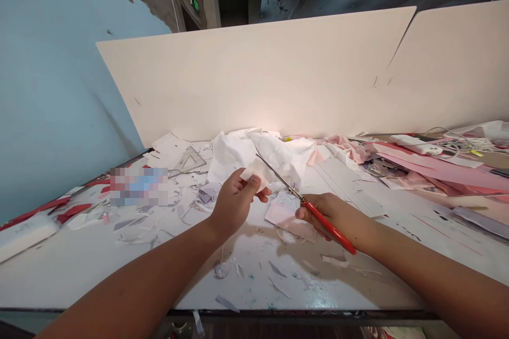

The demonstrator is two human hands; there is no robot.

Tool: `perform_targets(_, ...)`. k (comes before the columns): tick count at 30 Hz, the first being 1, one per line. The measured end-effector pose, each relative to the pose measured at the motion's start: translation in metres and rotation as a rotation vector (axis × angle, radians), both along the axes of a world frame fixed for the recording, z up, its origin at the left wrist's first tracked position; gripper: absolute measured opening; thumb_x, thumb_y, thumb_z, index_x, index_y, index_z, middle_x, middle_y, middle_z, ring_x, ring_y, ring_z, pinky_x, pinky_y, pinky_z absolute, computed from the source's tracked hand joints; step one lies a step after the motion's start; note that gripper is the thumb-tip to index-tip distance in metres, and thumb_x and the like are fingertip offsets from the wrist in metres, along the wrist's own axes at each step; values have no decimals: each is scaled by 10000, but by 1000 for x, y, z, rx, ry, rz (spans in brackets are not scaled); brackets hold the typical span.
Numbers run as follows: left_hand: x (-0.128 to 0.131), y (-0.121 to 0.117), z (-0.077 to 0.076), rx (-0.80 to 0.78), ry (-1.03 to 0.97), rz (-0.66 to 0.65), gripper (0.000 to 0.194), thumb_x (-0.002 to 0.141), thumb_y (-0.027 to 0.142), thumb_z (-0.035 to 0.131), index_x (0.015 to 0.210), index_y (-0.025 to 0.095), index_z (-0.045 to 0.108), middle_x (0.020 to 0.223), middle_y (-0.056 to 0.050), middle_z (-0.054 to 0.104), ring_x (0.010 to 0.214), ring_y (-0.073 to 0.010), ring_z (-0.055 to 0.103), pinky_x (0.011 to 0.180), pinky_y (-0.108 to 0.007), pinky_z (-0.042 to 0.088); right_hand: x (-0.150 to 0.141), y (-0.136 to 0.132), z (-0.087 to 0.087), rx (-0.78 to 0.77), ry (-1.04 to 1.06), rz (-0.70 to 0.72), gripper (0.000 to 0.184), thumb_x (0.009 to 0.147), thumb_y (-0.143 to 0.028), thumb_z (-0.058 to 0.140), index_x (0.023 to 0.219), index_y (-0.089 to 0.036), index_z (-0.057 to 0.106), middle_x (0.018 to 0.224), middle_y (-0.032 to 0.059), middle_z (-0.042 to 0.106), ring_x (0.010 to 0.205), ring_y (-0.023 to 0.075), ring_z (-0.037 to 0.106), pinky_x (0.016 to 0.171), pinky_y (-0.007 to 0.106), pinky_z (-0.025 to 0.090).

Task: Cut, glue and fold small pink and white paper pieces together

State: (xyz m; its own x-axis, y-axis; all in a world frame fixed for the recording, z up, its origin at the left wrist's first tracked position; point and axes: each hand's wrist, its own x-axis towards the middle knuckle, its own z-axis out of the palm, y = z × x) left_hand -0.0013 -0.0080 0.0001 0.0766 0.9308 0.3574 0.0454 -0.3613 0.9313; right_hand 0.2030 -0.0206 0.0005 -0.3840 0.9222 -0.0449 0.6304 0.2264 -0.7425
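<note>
My left hand (234,202) pinches a small pale piece of paper (254,174) between thumb and fingers, above the table. My right hand (328,216) grips a pair of red-handled scissors (318,214), whose long metal blades angle up and left. The blade tips reach just past the paper's right edge, very close to it or touching; I cannot tell which. Under the scissors lies a pale pink paper sheet (284,217), partly hidden by my right hand.
Paper scraps litter the white table (254,280). Crumpled white material (254,151) and a clear set square (187,161) lie beyond my hands. Pink sheets (441,168) and white cables (469,142) are piled at right. A white board (254,82) stands behind the table.
</note>
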Motion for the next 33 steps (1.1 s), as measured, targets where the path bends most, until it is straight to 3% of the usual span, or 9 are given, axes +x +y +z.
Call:
perform_targets(7,0,-1,1,-1,-13,-13,203,810,350,495,730,166,524,632,10,635,560,-101,585,567,-232,381,4,3,-2,142,29,-5,374,781,-540,433,638,-194,420,544,-24,464,508,124,436,512,260,360)
perform_targets(13,0,0,2,-40,-12,28,211,802,344,495,680,172,490,594,13,623,539,-99,573,547,-225,390,7,-3,3,350,-105,24,439,762,-589,417,906,-179,476,818,59,555,701,200,521,593,305,417)
perform_targets(23,2,-5,4,-8,-8,88,196,803,347,490,718,171,505,604,7,624,527,-100,570,528,-218,406,-4,-11,5,305,-38,87,522,822,-600,286,933,-159,542,793,67,600,702,205,551,613,297,420)
perform_targets(29,2,-6,3,-13,30,123,194,794,364,499,733,179,502,598,10,629,530,-110,576,528,-220,403,-4,-10,1,240,-105,55,510,813,-608,300,840,-161,545,718,53,576,638,193,520,580,305,387)
perform_targets(33,2,-4,5,-21,3,120,196,780,356,506,699,178,486,573,16,607,522,-112,568,532,-225,401,-7,-13,3,192,-44,51,466,807,-599,334,799,-171,517,695,30,530,635,176,486,583,303,375)
